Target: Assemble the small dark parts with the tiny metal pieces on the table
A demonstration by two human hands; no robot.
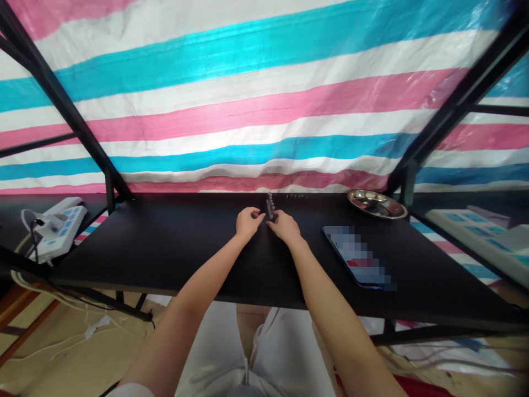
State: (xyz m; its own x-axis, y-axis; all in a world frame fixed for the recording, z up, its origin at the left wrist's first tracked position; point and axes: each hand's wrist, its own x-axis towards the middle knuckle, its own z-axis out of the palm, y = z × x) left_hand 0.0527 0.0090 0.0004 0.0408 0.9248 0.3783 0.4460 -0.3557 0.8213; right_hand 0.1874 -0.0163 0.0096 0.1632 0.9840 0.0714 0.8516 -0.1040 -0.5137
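Observation:
Both my hands rest close together near the far middle of a black table (165, 248). My left hand (248, 222) is curled, its fingertips pinched toward a small dark strip of tiny pieces (270, 207) that stands between the hands. My right hand (284, 226) is also curled, its fingers closed at the base of the same strip. I cannot make out what the strip is. A short row of tiny dark pieces (296, 196) lies on the table just behind it.
A round metal dish (376, 203) sits at the back right. A phone or tablet (359, 258) lies flat right of my hands. A white power strip (55, 225) with cables is at the left. Black frame posts rise at both sides before a striped tarp.

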